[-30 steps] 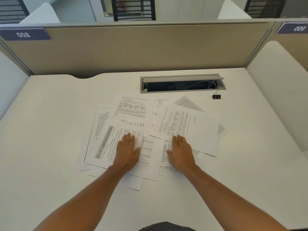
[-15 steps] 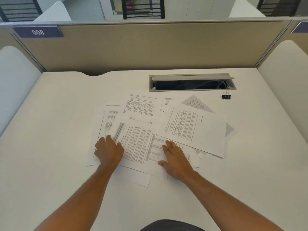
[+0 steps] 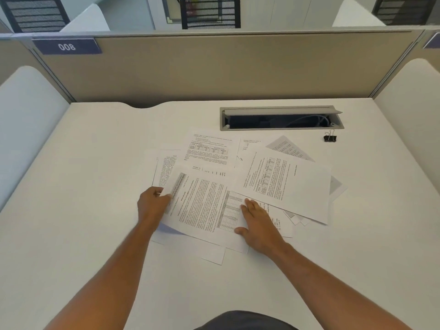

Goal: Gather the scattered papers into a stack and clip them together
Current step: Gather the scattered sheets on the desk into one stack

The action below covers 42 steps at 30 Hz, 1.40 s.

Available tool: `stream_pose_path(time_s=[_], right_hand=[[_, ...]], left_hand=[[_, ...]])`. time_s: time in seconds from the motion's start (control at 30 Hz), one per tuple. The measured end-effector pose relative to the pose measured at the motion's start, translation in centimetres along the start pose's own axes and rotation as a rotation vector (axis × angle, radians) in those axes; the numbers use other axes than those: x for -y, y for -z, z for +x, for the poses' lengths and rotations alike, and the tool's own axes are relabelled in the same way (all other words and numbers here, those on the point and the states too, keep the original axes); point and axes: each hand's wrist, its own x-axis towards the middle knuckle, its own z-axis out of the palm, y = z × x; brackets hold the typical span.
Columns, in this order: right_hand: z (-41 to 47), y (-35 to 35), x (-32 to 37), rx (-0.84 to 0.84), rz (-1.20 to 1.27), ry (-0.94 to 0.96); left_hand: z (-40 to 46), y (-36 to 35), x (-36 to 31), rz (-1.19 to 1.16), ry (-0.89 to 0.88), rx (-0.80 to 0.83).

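Note:
Several printed white papers (image 3: 285,182) lie overlapping in a loose spread on the white desk (image 3: 95,210). The nearest sheet (image 3: 202,206) has dense text and a grey table. My left hand (image 3: 152,203) pinches that sheet's left edge, which is curled up off the desk. My right hand (image 3: 257,222) lies flat on the same sheet's right end, fingers slightly apart. A small black binder clip (image 3: 330,138) stands alone on the desk, beyond the papers at the right and well away from both hands.
A grey cable box (image 3: 281,128) with its lid raised is set into the desk behind the papers. Beige partition walls (image 3: 214,67) close the back; white side panels (image 3: 409,120) flank the desk. A label reading 008 (image 3: 66,46) sits at the upper left.
My left hand slid left from the top of the nearest sheet to its left edge and lifted it. My right hand moved left onto the same sheet.

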Motion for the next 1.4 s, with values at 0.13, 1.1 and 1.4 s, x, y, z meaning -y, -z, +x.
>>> stream_pose_path(time_s=[0.13,1.1,1.4], right_hand=[[0.1,-0.1,0.1,-0.001,0.009,-0.023],[1.9,3.3,-3.2,-0.078,-0.074,-0.372],[1.9,1.4,4.6,0.072,0.200,-0.382]], left_hand=[[-0.9,0.6,-0.2,-0.289,-0.043,0.115],[-6.4,-6.1,0.5,-0.654,0.110,0.191],[-6.2,-8.4,-0.5,-0.668,0.149,0.210]])
